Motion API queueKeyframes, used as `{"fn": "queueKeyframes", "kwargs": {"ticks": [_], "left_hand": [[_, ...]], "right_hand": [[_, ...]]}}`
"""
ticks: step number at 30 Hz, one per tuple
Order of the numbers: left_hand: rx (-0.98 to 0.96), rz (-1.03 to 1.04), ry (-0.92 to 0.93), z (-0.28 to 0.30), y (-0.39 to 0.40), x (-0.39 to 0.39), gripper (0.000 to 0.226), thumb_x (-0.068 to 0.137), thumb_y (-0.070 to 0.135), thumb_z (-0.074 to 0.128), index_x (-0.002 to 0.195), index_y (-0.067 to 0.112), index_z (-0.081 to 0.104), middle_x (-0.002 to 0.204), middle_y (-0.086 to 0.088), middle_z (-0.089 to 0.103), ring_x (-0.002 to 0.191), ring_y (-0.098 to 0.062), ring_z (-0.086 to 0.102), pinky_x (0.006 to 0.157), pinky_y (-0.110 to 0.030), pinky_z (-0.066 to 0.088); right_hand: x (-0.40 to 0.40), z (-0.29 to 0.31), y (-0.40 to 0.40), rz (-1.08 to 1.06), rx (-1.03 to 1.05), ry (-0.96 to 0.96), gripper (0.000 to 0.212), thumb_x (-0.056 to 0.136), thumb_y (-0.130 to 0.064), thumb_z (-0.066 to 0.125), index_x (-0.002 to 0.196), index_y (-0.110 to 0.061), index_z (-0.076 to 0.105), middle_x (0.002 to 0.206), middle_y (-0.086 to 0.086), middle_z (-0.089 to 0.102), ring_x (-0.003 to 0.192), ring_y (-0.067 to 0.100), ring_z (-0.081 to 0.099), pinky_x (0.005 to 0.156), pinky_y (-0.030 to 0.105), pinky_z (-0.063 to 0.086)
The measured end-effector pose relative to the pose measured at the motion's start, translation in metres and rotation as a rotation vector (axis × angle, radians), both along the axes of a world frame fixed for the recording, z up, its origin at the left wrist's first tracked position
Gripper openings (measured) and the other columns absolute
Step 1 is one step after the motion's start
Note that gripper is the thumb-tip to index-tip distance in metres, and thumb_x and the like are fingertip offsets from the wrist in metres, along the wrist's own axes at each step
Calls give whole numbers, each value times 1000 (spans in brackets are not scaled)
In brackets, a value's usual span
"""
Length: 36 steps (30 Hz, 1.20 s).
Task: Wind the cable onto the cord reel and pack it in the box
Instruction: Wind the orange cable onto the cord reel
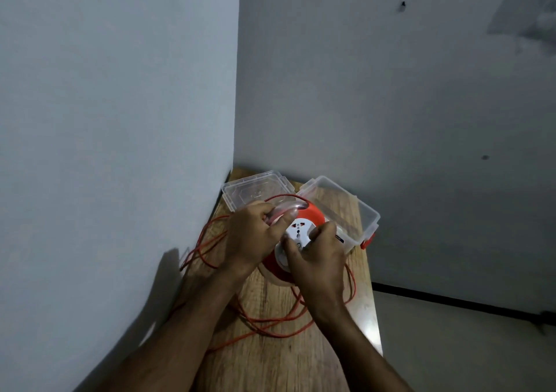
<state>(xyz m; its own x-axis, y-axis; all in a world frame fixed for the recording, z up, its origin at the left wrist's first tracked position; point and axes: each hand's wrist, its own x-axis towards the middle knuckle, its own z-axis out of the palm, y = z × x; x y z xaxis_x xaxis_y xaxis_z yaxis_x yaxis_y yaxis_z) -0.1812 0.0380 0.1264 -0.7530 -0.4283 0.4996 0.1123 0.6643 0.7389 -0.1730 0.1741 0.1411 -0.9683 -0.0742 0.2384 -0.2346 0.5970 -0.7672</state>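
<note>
An orange and white cord reel (313, 214) with sockets on its white face is held tilted above the wooden table (270, 358). My left hand (252, 235) grips its clear handle at the upper left rim. My right hand (316, 256) pinches the white centre part of the reel. A thin orange cable (270, 321) lies in loose loops on the table under and around my hands, and one strand arches over the reel's top. The clear plastic box (365, 211) stands open behind the reel on the right.
The box's clear lid (255, 191) lies at the table's far left corner. A wall runs along the table's left side and another behind it. The floor drops away past the table's right edge.
</note>
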Motion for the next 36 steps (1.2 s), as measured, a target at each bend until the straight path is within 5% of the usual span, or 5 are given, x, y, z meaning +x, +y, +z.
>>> {"fn": "queueKeyframes", "kwargs": {"ticks": [9, 14, 17, 27, 36], "left_hand": [[80, -25, -20, -9, 11, 6, 32, 90, 47, 72, 81, 17, 77, 67, 17, 63, 59, 4, 60, 54, -4, 37], [175, -4, -18, -5, -1, 2, 49, 89, 59, 65, 69, 15, 73, 58, 6, 66, 57, -12, 61, 48, -27, 45], [232, -12, -63, -1, -8, 1, 44, 89, 53, 69, 72, 14, 75, 61, 3, 69, 62, -14, 64, 50, -32, 49], [175, -209, -170, 1, -20, 1, 41, 89, 50, 72, 60, 22, 68, 54, 10, 63, 53, -9, 60, 50, -30, 48], [195, -193, -164, 3, -21, -6, 52, 89, 50, 73, 54, 14, 61, 47, 1, 54, 46, -12, 50, 48, -34, 41]], "right_hand": [[-18, 1, 0, -117, -460, -378, 17, 82, -29, 61, 86, -14, 55, 83, 19, 71, 78, 35, 72, 75, 52, 62], [9, 19, 27, 113, 145, 344, 22, 87, -17, 74, 107, -15, 66, 94, 3, 72, 69, 12, 67, 58, 17, 50], [10, 7, 37, 248, 562, 390, 57, 79, -31, 78, 132, -19, 59, 123, 9, 65, 86, 23, 69, 62, 26, 53], [-2, 8, 53, 676, 815, 526, 84, 64, -26, 92, 137, -32, 50, 151, 12, 39, 140, 33, 39, 104, 55, 42], [-25, 11, 41, 602, 744, 560, 71, 70, -49, 81, 136, -33, 59, 132, 8, 53, 116, 29, 57, 93, 50, 49]]}}
